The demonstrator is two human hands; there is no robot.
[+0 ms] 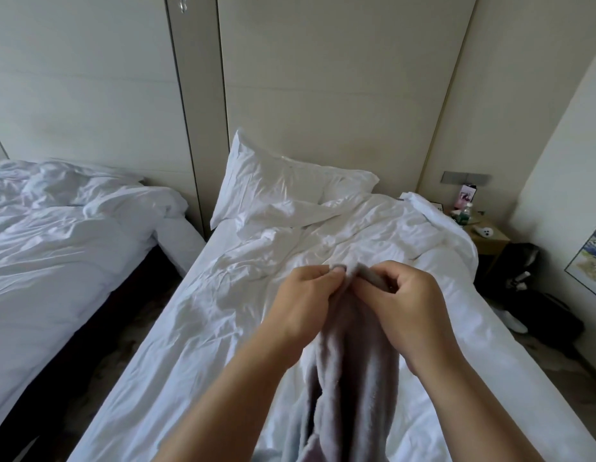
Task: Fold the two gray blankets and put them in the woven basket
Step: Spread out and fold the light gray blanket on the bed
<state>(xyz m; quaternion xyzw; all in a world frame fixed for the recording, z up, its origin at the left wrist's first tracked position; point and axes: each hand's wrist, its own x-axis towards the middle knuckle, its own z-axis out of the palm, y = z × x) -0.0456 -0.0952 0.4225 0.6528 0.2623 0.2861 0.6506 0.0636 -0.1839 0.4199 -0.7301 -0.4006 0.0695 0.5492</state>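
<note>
A gray fleece blanket (353,361) hung in long bunched folds from both hands, held over the near half of the bed (196,328), closer to its right edge. Its lower part ran out of view at the bottom, so whether it touched the bedding could not be told. The left hand (306,295) pinched the blanket's top edge between thumb and curled fingers. The right hand (409,301) gripped the same edge just beside it, fingers curled inward, and a short strip of gray hem showed between the two hands, which were nearly touching.

Under them lay a rumpled white duvet (373,235), heaped toward the far right corner of the bed. A white pillow (283,181) leaned at the head end against the pale wall panels (339,78). To the left, across a dark gap, stood a second bed (73,228) with its own crumpled white covers. At the right of the head end stood a small wooden nightstand (493,245) bearing a bottle (465,213) and a white object (485,231) — the rest was too small to tell. Near it, a black bag (536,311) sat on the floor, and a framed picture (593,258) hung on the right wall.
</note>
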